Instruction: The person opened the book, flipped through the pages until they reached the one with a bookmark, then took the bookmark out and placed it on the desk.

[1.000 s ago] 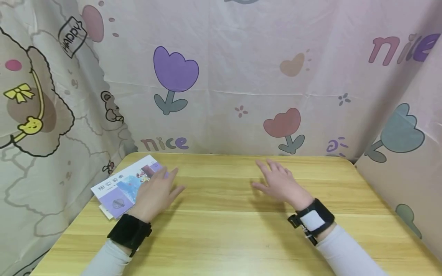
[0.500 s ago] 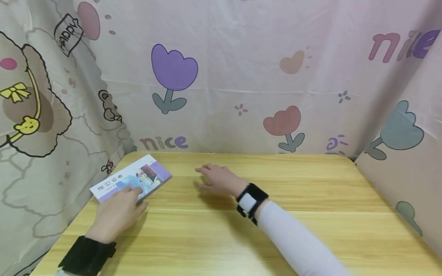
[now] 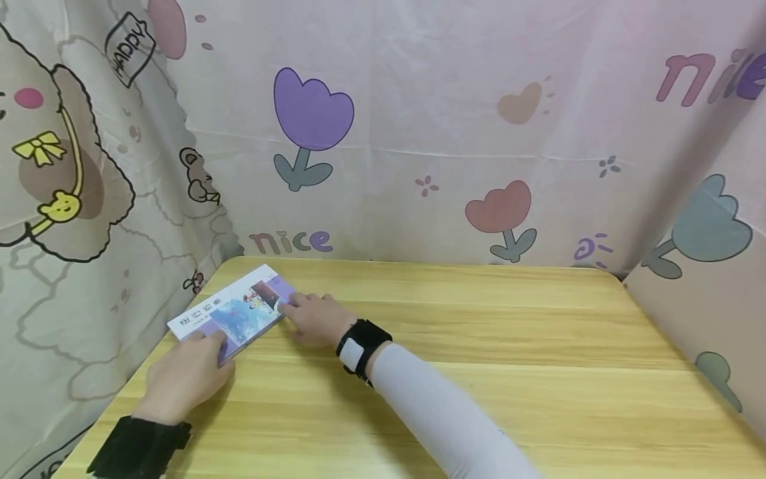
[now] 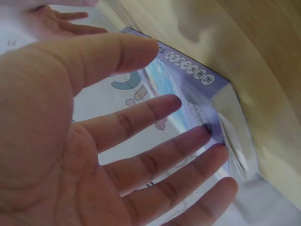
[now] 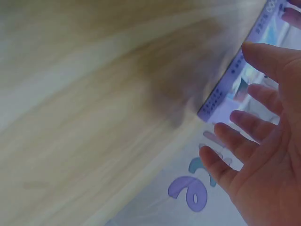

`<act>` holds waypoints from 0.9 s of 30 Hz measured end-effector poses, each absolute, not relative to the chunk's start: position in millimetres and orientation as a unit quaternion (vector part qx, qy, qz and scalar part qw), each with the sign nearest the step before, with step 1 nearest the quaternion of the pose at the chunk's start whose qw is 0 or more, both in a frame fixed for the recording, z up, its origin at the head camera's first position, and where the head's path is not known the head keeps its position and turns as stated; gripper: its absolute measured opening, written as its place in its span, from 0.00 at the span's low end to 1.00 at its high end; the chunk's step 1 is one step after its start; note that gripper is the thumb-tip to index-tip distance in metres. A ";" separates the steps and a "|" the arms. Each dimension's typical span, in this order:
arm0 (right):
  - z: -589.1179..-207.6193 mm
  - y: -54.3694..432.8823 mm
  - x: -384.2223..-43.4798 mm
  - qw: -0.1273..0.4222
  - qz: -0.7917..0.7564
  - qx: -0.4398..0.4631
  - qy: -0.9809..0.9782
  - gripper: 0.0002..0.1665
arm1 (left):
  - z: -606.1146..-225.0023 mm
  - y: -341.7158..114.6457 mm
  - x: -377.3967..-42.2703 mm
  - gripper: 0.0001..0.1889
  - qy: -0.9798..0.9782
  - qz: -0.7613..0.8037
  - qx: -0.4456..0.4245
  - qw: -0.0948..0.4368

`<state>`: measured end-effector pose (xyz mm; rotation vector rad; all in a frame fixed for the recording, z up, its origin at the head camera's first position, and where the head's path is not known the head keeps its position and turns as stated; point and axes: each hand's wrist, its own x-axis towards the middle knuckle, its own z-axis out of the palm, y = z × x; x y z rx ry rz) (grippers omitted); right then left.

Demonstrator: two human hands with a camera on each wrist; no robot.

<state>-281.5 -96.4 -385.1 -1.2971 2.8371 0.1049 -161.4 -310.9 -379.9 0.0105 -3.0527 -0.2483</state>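
Observation:
A book (image 3: 239, 319) with a purple, white and blue cover lies flat and slanted at the left of the table. My left hand (image 3: 185, 376) is over its near left end. In the left wrist view the fingers are almost straight, with the thumb beside the book's lettered purple spine (image 4: 197, 73). My right hand (image 3: 317, 320) is at the far right end, its fingertips close to the cover. The right wrist view shows these fingers spread and slightly bent, near the spine (image 5: 225, 84). Whether either hand touches the book I cannot tell.
The wooden table (image 3: 509, 372) stretches away to the right. Printed curtain (image 3: 407, 133) hangs behind it and on both sides, close to the table's edges. A black band (image 3: 364, 346) circles the right wrist, and another band (image 3: 140, 446) the left.
My right hand has moved left across the table to the book's right end. The left hand has drawn back from over the cover to the near left end. The book has stayed about in place.

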 end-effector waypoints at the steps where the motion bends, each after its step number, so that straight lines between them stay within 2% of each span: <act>1: -385.6 -98.8 -280.6 0.010 0.041 -0.416 0.908 0.37 | -380.5 -311.1 -161.9 0.16 -0.996 -0.080 0.003 0.036; 7: -390.9 -108.2 -278.2 0.000 0.074 -0.414 0.907 0.34 | -384.0 -312.7 -165.2 0.14 -0.997 -0.071 0.001 0.022; 27: -401.0 -118.4 -282.0 -0.032 0.059 -0.401 0.914 0.23 | -384.7 -312.7 -172.0 0.15 -0.998 -0.037 -0.018 0.056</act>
